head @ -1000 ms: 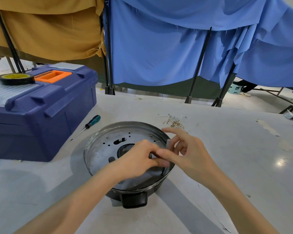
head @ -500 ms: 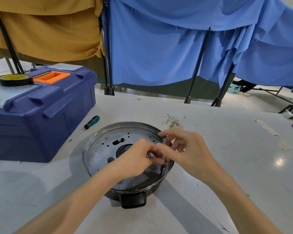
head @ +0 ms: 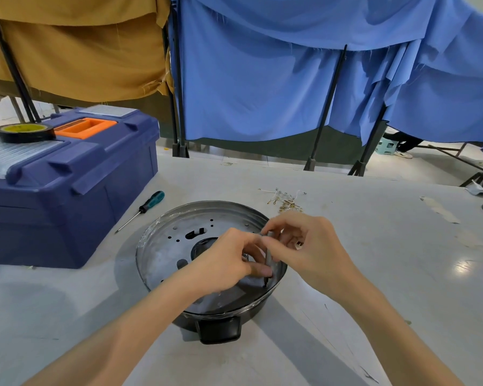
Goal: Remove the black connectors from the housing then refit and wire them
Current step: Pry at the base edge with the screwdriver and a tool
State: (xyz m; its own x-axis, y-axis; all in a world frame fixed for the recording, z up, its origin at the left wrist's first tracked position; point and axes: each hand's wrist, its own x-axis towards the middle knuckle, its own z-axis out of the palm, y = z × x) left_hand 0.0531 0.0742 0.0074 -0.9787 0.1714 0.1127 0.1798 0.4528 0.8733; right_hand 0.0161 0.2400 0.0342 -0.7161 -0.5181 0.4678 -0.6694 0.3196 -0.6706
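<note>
Round metal housing [head: 162, 246] is set on the pale table [head: 374, 274], its black tab [head: 219, 330] turned toward the viewer. Both hands are held over its right inner side.

Right hand [head: 310, 252]: a slender grey rod [head: 268, 257] is pinched at its top between thumb and forefinger and held nearly upright, its dark tip on the housing floor by the right rim.

Left hand [head: 223, 257]: fingers are curled, the forefinger tip laid against the rod's lower part; whether anything is gripped cannot be told.

Black connectors cannot be made out.

Noted to the left: blue toolbox [head: 67, 190], tape roll [head: 24, 132] on its lid, teal-handled screwdriver [head: 148, 204] beside it. A loose wire bundle [head: 285, 200] lies behind the housing.
</note>
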